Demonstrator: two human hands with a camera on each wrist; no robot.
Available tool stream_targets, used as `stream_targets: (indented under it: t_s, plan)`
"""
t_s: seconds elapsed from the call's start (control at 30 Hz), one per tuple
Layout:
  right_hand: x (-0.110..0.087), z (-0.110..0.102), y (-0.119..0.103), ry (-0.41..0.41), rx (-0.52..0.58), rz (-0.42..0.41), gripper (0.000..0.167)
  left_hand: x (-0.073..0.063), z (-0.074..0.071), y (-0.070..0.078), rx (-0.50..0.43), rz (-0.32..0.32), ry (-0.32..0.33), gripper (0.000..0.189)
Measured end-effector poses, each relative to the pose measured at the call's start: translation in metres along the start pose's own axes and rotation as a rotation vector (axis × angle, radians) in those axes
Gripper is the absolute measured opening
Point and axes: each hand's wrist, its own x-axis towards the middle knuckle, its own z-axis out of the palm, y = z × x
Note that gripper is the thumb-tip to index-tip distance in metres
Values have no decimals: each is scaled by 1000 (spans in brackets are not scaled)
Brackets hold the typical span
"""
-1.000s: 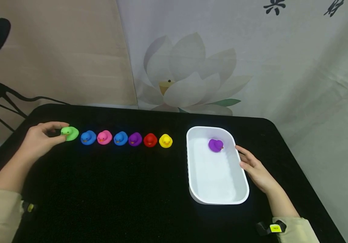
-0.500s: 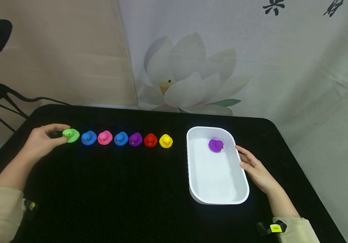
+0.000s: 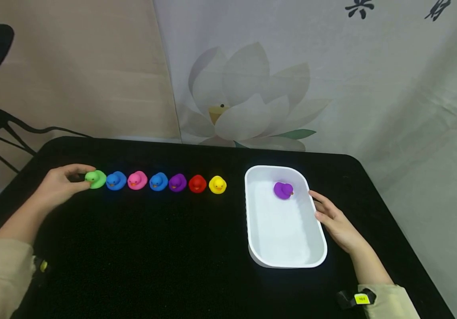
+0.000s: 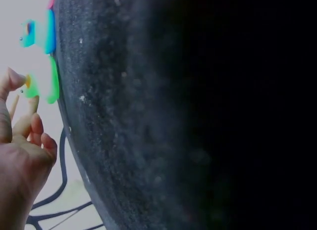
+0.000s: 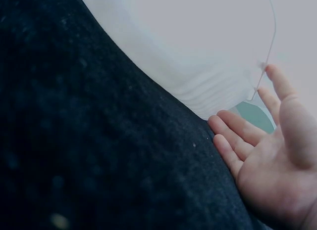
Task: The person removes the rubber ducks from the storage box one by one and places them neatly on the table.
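Note:
At the left end of a row of rubber ducks, my left hand [image 3: 58,188] pinches a green rubber duck [image 3: 96,179] between thumb and fingers. In the left wrist view the thumb tip is right at the beak of the green duck [image 4: 52,81], and its base is down at the black tabletop. Close to its right sits a blue duck [image 3: 116,180]. My right hand [image 3: 340,226] rests against the right side of a white tray [image 3: 288,235], fingers loosely extended along the wall and rim. A purple duck [image 3: 283,190] lies inside the tray, toward the far end.
Further along the row stand a pink duck [image 3: 137,180], another blue duck [image 3: 158,181], a purple duck [image 3: 177,182], a red duck [image 3: 197,184] and a yellow duck [image 3: 217,184]. The black table [image 3: 152,266] ends before a printed curtain [image 3: 372,88].
My left hand has brought the green duck slightly right and down, closer to the neighbouring blue duck. The right hand and the tray have stayed in place.

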Motion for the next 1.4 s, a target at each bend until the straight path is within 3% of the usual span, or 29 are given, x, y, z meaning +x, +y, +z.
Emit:
stream_targets:
  t_s: [0.67, 0.83, 1.17, 1.4]
  plan:
    - [1, 0, 0, 0, -1, -2, 55, -1, -5, -3, -21, -54, -70, 47]
    - [2, 1, 0, 3, 2, 2, 55, -4, -11, 0, 4, -52, -31, 49]
    - [0, 0, 0, 6, 5, 11, 55, -11, -12, 39, 66, -14, 140, 47]
    - [0, 0, 1, 0, 13, 5, 55, -13, -1, 74, 13, 103, 193, 42]
